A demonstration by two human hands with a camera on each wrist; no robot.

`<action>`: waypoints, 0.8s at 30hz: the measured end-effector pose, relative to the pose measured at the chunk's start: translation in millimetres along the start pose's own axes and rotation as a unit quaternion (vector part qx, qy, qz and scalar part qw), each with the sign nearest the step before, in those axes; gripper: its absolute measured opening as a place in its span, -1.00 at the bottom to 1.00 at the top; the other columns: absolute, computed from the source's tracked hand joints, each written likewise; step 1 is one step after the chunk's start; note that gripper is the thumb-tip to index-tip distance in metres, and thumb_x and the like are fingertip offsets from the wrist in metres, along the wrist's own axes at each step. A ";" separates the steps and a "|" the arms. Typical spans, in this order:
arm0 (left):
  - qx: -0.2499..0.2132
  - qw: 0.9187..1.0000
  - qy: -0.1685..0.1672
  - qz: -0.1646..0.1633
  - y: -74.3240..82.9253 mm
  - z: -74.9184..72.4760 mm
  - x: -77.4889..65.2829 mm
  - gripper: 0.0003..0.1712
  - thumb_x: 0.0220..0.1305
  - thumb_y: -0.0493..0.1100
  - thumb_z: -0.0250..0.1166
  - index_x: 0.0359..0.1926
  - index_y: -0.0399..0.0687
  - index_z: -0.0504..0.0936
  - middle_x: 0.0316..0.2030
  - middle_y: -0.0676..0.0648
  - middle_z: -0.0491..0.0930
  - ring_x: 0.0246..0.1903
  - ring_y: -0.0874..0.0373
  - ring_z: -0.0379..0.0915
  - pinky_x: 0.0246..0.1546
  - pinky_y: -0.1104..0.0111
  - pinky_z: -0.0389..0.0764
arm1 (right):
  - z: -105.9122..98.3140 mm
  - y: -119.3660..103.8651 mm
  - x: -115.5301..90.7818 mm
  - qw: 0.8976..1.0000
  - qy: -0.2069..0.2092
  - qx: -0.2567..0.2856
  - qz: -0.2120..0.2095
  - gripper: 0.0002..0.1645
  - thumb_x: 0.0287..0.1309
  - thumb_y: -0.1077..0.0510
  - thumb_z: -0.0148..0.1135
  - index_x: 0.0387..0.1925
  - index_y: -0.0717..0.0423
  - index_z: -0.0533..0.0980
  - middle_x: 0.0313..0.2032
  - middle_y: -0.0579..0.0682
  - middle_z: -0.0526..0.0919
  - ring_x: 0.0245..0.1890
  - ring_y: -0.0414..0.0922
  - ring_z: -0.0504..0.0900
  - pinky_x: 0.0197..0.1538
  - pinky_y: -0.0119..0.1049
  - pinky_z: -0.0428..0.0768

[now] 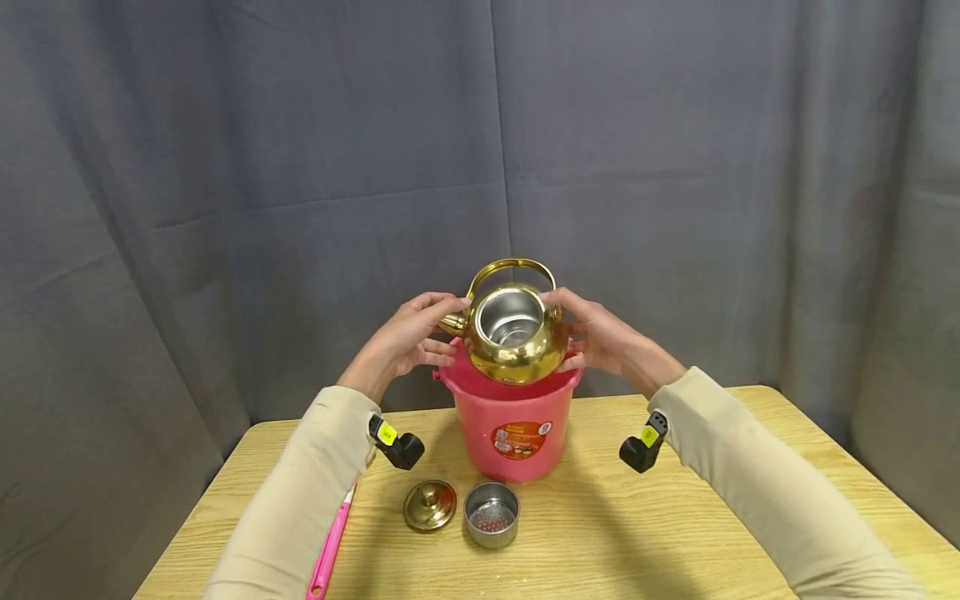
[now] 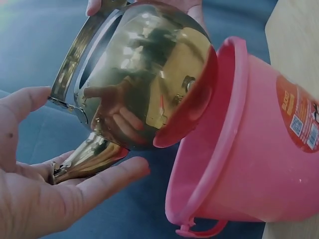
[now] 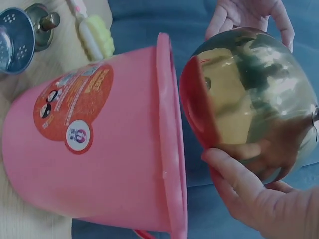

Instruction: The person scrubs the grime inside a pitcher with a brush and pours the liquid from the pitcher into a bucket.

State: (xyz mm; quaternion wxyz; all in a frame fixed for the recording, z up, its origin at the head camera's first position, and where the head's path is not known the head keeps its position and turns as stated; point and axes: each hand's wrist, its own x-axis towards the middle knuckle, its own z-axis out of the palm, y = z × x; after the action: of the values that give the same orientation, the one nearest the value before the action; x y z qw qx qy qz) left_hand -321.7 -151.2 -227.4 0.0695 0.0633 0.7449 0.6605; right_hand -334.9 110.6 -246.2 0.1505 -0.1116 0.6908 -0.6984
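Note:
A shiny gold metal teapot (image 1: 517, 354), lidless and tilted so that its silvery inside shows, is held over the mouth of a pink plastic bucket (image 1: 480, 417). My left hand (image 1: 416, 333) holds it on the spout side; in the left wrist view the thumb touches the base of the handle (image 2: 70, 64) and the fingers lie about the spout (image 2: 89, 157). On the opposite side my right hand (image 1: 600, 337) grips the rounded body, its fingertips near the bottom in the right wrist view. The inside of the bucket is mostly hidden.
On the wooden table (image 1: 585, 533) in front of the bucket lie a gold lid (image 1: 430, 506) and a round metal strainer (image 1: 492, 533). A pink-handled brush (image 1: 330, 546) with a yellowish sponge head (image 3: 99, 37) lies at the left. Grey curtain (image 1: 375, 167) hangs behind.

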 end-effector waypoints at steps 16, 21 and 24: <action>-0.048 0.999 -0.002 0.010 -9.3 7.7 12.2 -0.23 0.28 0.02 0.28 0.38 -0.13 0.17 0.25 -0.26 0.25 -0.23 -0.23 0.61 -0.19 0.07 0.60 | -10.9 5.8 12.6 0.998 -0.013 -0.013 -0.054 -0.36 0.21 -0.11 0.13 0.16 0.17 0.23 0.15 0.33 0.28 -0.05 0.11 0.48 -0.08 0.00 0.59; -0.053 0.999 0.006 0.013 -9.8 7.1 12.3 -0.29 0.29 0.02 0.28 0.31 -0.17 0.24 0.19 -0.25 0.30 -0.26 -0.20 0.62 -0.18 0.09 0.60 | -12.0 5.4 15.7 0.997 -0.021 -0.016 -0.067 -0.32 0.21 -0.07 0.12 0.25 0.16 0.18 0.15 0.30 0.28 -0.01 0.12 0.45 -0.07 -0.02 0.59; -0.055 0.998 0.006 0.015 -10.9 6.6 13.0 -0.33 0.28 0.01 0.29 0.28 -0.18 0.27 0.17 -0.23 0.31 -0.31 -0.15 0.62 -0.21 0.15 0.62 | -13.2 6.8 17.3 0.997 -0.025 -0.017 -0.075 -0.31 0.23 -0.04 0.12 0.29 0.14 0.18 0.15 0.29 0.29 -0.01 0.11 0.47 -0.07 -0.02 0.59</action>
State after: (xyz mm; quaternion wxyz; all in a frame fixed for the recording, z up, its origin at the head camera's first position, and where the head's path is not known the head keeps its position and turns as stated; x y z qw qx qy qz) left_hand -333.2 -143.6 -239.3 0.0584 0.0660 0.7072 0.7015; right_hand -355.4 116.6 -254.2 0.1129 -0.1837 0.6883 -0.6926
